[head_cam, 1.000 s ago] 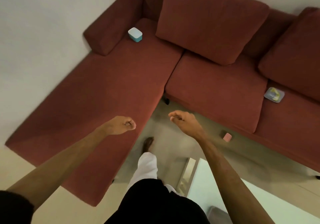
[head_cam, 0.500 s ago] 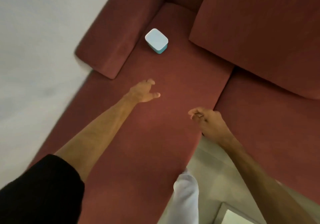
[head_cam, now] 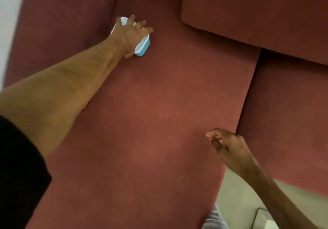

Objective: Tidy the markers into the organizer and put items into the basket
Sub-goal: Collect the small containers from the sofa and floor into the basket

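A small blue box with a white lid (head_cam: pixel 143 46) lies on the red sofa seat (head_cam: pixel 159 113) near the back corner. My left hand (head_cam: pixel 130 33) lies over the top of it, fingers spread across the lid and thumb down at its near end. Most of the box is hidden under the hand. My right hand (head_cam: pixel 229 147) hovers low over the seat's right edge, fingers loosely curled with nothing in them. No markers, organizer or basket are in view.
A large red back cushion (head_cam: pixel 257 16) leans at the upper right. The sofa armrest (head_cam: pixel 62 24) runs along the left. A second seat cushion (head_cam: pixel 287 122) lies to the right. Pale floor (head_cam: pixel 236 193) and a white table corner (head_cam: pixel 264 220) show at the bottom right.
I have moved closer to the sofa corner. My left hand reached forward from mid-seat and landed on the blue box. My right hand stayed low near the seat edge.
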`<state>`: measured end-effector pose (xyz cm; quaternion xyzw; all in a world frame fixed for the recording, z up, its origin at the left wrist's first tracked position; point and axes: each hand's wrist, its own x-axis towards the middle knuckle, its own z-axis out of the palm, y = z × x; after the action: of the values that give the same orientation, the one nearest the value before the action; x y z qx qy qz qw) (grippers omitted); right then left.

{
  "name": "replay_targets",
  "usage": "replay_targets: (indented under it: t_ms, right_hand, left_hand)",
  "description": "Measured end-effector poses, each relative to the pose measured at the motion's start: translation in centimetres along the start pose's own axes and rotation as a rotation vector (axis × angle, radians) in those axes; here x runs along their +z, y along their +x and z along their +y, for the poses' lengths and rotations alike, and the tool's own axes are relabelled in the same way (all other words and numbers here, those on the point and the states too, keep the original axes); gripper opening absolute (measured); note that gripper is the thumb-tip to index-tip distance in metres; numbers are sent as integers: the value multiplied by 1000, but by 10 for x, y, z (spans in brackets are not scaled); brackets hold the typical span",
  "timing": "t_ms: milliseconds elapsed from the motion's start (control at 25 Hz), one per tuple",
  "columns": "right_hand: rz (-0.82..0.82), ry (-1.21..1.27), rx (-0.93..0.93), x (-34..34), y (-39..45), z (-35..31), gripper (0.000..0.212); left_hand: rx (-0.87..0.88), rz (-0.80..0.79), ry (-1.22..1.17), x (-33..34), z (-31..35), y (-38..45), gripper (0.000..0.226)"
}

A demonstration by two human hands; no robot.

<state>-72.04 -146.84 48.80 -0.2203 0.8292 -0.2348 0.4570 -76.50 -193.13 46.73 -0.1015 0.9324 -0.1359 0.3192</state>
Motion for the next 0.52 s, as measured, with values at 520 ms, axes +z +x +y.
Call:
replay_targets:
  t_ms: [520]
  right_hand:
    - [18,215,150,13,-149,103,67]
  left_hand:
    - [-153,-149,-1326,-4,219,-235,87]
